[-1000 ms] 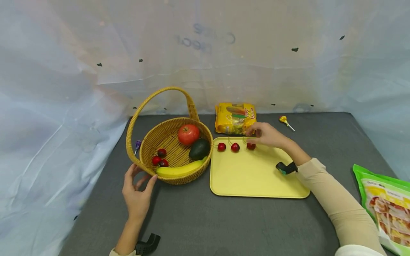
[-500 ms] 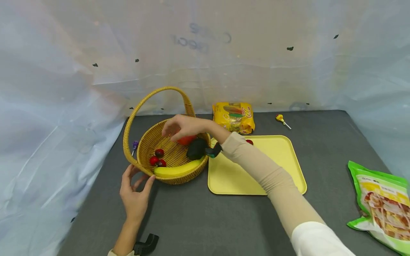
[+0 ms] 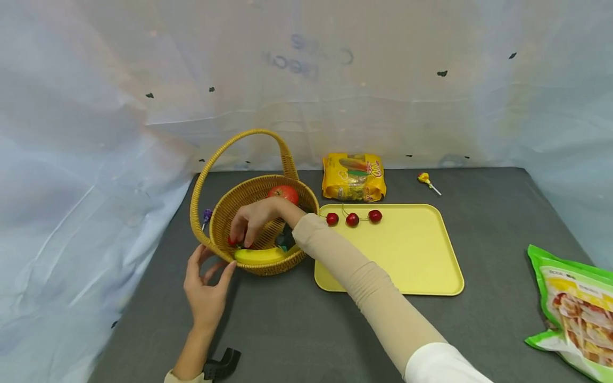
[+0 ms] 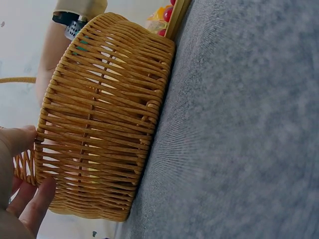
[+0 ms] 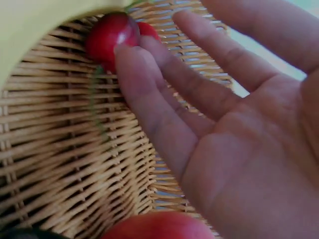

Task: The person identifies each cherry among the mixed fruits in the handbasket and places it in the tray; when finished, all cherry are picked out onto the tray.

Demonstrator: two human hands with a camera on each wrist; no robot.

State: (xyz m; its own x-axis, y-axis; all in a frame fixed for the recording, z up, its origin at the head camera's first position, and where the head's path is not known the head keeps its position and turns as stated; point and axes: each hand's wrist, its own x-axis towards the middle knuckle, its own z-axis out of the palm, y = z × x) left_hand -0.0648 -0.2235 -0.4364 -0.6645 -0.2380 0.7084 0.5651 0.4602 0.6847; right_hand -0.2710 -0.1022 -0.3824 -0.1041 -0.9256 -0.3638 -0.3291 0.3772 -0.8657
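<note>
right grip (image 3: 254, 219) has dropped into the basket (image 3: 225, 205), touching cherries (image 5: 110, 34).

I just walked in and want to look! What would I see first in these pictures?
First the big wicker basket at the left of the grey table, with the right hand reaching inside, fingertips at red cherries beside a banana. The left hand touches the basket's near rim. To the right lies a yellow tray with three more cherries lined along its far edge.
</note>
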